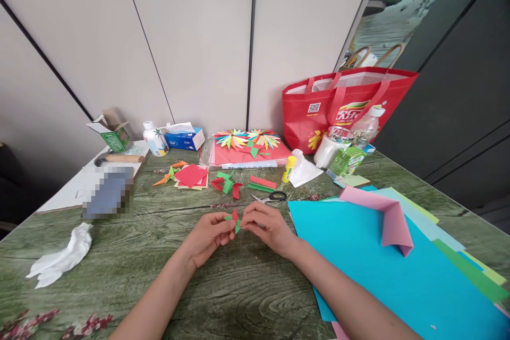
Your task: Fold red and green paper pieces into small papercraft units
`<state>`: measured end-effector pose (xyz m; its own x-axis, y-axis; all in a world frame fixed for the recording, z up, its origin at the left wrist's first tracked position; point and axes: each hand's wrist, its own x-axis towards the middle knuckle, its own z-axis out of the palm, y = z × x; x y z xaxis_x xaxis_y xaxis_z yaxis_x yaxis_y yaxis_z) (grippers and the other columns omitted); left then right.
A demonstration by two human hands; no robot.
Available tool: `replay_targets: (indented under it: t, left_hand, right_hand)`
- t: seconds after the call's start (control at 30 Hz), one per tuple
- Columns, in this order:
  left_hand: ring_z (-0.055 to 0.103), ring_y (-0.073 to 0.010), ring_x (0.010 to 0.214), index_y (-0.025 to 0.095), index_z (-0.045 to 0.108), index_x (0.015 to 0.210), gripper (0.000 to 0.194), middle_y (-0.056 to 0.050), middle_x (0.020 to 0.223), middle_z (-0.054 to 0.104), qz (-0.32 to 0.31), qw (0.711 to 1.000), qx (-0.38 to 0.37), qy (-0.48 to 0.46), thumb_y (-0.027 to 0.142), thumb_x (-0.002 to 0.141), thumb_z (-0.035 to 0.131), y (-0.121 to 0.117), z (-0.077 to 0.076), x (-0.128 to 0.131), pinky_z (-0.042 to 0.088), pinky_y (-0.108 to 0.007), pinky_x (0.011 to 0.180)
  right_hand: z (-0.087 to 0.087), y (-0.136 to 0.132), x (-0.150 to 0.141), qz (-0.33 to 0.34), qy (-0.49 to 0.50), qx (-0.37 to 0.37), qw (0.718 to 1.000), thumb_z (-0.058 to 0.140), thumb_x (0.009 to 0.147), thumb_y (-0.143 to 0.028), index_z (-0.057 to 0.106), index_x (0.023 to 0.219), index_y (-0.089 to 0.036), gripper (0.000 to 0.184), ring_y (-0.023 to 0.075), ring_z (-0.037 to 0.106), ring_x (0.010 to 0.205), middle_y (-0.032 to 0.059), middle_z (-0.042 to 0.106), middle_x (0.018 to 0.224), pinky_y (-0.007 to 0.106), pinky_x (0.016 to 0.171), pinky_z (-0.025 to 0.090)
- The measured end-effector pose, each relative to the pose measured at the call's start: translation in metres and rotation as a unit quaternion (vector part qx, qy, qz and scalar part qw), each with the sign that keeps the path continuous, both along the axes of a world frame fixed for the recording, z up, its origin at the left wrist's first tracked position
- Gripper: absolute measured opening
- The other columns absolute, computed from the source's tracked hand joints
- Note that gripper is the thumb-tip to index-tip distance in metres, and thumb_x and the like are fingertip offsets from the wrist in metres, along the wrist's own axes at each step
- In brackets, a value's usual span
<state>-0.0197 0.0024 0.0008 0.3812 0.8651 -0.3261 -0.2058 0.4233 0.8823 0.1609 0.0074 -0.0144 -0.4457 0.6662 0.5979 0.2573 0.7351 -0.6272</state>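
Note:
A small red and green folded-paper piece (pixel 238 224) is pinched between the thumb and fingers of my left hand (pixel 211 236). My right hand (pixel 266 227) is closed at the piece's right side, its fingertips pressed together on the green edge and partly hiding it. Just beyond my hands, black-handled scissors (pixel 276 196) lie on the table. Other red and green folded-paper pieces (pixel 227 185) sit farther back, beside red and green paper strips (pixel 262 184). A stack of square papers (pixel 192 176) is to their left, next to orange and green folded paper (pixel 170 173).
Large coloured sheets (pixel 358 255) cover the right side, with a folded pink strip (pixel 382 212) on top. A yellow glue stick (pixel 289 169), red bag (pixel 314 111) and tissue box (pixel 185 138) stand at the back. At left lie a hammer (pixel 119 158) and crumpled tissue (pixel 61 256).

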Motion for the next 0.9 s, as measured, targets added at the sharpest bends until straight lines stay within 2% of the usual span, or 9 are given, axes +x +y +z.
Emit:
replay_targets:
  t: [0.13,0.23,0.4,0.5,0.7,0.9]
  left_hand:
    - [0.042,-0.0047,0.043,0.011,0.064,0.07,0.021,-0.001,0.052,0.057,-0.008,1.0,0.02,0.022,0.028,0.062,0.072,-0.002,0.004,0.002,0.029,-0.017,0.043]
    - [0.044,-0.0055,0.043,0.011,0.063,0.071,0.022,-0.001,0.053,0.059,0.0,0.998,0.042,0.04,0.029,0.062,0.072,-0.003,0.007,0.003,0.032,-0.018,0.045]
    - [0.051,-0.0089,0.051,0.012,0.063,0.077,0.02,-0.003,0.06,0.063,-0.009,0.995,0.091,0.032,0.028,0.067,0.068,-0.004,0.007,0.005,0.038,-0.02,0.051]
    - [0.054,-0.0103,0.053,0.012,0.063,0.077,0.018,-0.004,0.063,0.065,-0.009,0.992,0.123,0.036,0.027,0.069,0.067,-0.005,0.006,0.006,0.042,-0.022,0.055]
    - [0.058,-0.0129,0.055,0.014,0.061,0.081,0.022,-0.004,0.066,0.067,-0.004,0.988,0.136,0.074,0.024,0.064,0.07,-0.008,0.008,0.009,0.046,-0.026,0.059]
    - [0.055,-0.0119,0.049,0.013,0.063,0.07,0.015,-0.002,0.058,0.064,0.06,0.976,0.18,0.108,0.027,0.068,0.066,-0.007,0.004,0.013,0.044,-0.023,0.053]
  right_hand:
    - [-0.001,0.001,-0.001,0.009,0.023,-0.056,0.998,0.052,0.082,-0.021,0.062,0.08,-0.019,0.01,0.0133,0.055,0.075,0.0049,0.057,0.08,0.025,0.069,0.044]
    - [0.0,0.001,-0.004,-0.003,0.068,-0.138,0.988,0.059,0.077,-0.022,0.062,0.072,-0.018,0.007,0.0135,0.055,0.07,0.0031,0.06,0.073,0.024,0.064,0.043]
    - [0.002,0.0,-0.007,-0.019,0.162,-0.292,0.943,0.067,0.068,-0.024,0.063,0.067,-0.016,0.009,0.012,0.054,0.061,0.0017,0.061,0.067,0.024,0.058,0.043]
    - [0.002,0.001,-0.007,-0.016,0.198,-0.343,0.918,0.069,0.064,-0.028,0.063,0.066,-0.016,0.014,0.0116,0.054,0.059,0.0009,0.061,0.065,0.024,0.056,0.044]
    - [0.002,0.001,-0.007,-0.033,0.206,-0.351,0.913,0.07,0.061,-0.027,0.061,0.062,-0.016,0.014,0.0116,0.055,0.056,-0.0002,0.062,0.061,0.024,0.054,0.045]
    - [0.005,-0.002,-0.008,-0.031,0.204,-0.315,0.926,0.068,0.064,-0.024,0.059,0.068,-0.016,0.012,0.0112,0.057,0.058,-0.0006,0.061,0.064,0.023,0.055,0.045]
